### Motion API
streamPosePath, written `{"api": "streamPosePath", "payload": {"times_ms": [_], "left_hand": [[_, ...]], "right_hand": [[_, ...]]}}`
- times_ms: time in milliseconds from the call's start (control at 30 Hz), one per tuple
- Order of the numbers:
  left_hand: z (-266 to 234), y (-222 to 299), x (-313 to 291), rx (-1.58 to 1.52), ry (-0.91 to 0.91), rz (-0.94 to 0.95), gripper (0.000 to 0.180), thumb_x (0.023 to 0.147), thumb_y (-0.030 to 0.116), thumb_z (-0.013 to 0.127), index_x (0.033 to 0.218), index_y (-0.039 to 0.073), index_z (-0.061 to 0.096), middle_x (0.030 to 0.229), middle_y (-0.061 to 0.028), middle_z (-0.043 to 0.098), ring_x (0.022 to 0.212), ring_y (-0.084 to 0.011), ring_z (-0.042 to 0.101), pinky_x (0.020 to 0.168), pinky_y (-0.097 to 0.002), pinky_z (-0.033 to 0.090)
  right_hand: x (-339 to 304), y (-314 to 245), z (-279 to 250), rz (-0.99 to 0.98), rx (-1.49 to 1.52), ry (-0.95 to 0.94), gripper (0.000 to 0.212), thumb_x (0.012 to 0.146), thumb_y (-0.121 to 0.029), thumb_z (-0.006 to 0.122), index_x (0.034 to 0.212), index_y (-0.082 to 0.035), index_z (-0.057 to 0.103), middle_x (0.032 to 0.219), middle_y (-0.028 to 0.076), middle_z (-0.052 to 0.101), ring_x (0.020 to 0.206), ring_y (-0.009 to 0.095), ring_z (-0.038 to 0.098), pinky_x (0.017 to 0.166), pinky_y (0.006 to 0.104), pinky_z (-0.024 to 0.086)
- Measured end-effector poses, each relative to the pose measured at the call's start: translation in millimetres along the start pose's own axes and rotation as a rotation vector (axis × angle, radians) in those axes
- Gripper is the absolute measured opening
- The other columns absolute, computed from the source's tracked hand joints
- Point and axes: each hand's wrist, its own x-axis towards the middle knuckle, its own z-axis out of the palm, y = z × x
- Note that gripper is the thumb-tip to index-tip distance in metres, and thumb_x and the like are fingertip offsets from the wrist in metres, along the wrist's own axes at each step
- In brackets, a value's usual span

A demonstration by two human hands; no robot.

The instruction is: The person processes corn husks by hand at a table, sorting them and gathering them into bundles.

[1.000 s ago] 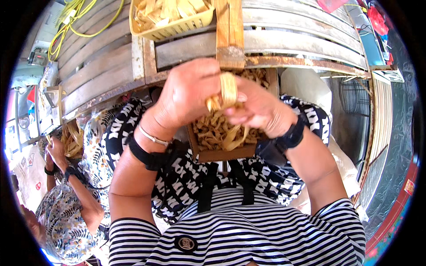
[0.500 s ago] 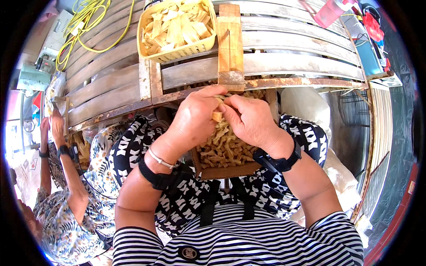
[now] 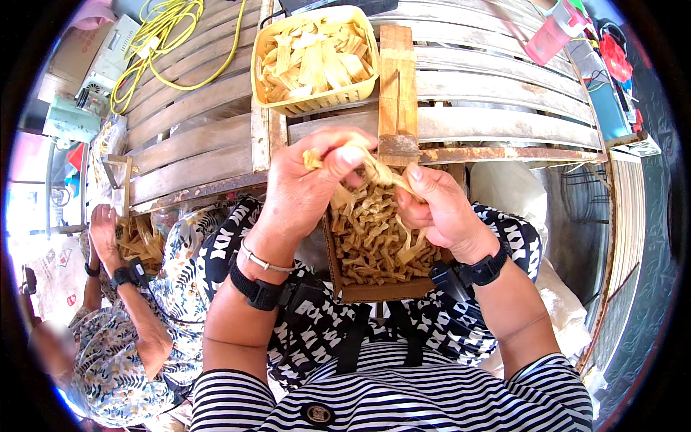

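Observation:
Between my two hands runs a soft, pale yellow strip (image 3: pixel 386 174), twisted where it crosses the middle. My left hand (image 3: pixel 301 183) is closed on one end, with a short tail of it poking out between thumb and fingers. Thumb and fingers of my right hand (image 3: pixel 446 214) pinch the other end, and a loose piece hangs below them. Under both hands an open cardboard box (image 3: pixel 385 291) rests at my lap, filled with many small knotted, yellow-brown pieces (image 3: pixel 378 248) of similar material.
A yellow plastic basket (image 3: pixel 317 106) of flat pale strips stands on the slatted wooden table (image 3: pixel 497 126). Beside it lies a wooden block (image 3: pixel 397 86). A yellow cable (image 3: pixel 162 36) and pink jug (image 3: pixel 554 36) are farther off. At left, another person's hands (image 3: pixel 106 234) work near more strips.
My hands have drawn apart from close together, stretching the strip into view between them. My view has shifted slightly. The other person's hands have come lower.

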Motion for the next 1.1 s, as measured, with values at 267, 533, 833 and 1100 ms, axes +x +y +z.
{"api": "streamPosePath", "payload": {"times_ms": [267,533,833,1100], "left_hand": [[4,-10,-5,-0.154,0.024,-0.376,0.011,0.081,0.006,0.068,0.084,0.006,0.057,0.062,-0.0002,0.056,0.045,-0.0049,0.046,0.039,-0.0183,0.034],[16,-30,35,0.064,0.167,-0.241,0.018,0.086,0.014,0.062,0.099,0.001,0.060,0.069,-0.0007,0.057,0.054,-0.0062,0.049,0.050,-0.0183,0.038],[7,-76,61,0.637,0.335,-0.205,0.010,0.084,0.010,0.061,0.088,0.002,0.064,0.085,-0.0101,0.066,0.074,-0.0205,0.062,0.070,-0.0295,0.049],[32,-36,4,-0.024,0.199,-0.343,0.019,0.092,0.010,0.049,0.102,-0.002,0.060,0.089,-0.0065,0.062,0.071,-0.0114,0.060,0.059,-0.0224,0.048]], "right_hand": [[3,-4,2,0.131,-0.200,0.231,0.032,0.087,-0.034,0.062,0.077,-0.003,0.060,0.057,-0.005,0.043,0.045,0.002,0.029,0.040,0.0193,0.020],[30,-29,-23,-0.469,-0.978,0.640,0.015,0.083,-0.017,0.067,0.082,-0.004,0.060,0.071,-0.002,0.060,0.065,0.005,0.052,0.059,0.0215,0.044],[52,-29,-35,-0.388,-1.460,0.952,0.026,0.082,-0.032,0.066,0.084,-0.007,0.059,0.071,0.009,0.064,0.064,0.023,0.063,0.059,0.0325,0.050],[29,10,9,-0.963,-1.386,0.397,0.014,0.083,-0.005,0.052,0.096,-0.007,0.056,0.064,0.008,0.059,0.053,0.020,0.060,0.047,0.0311,0.047]]}}
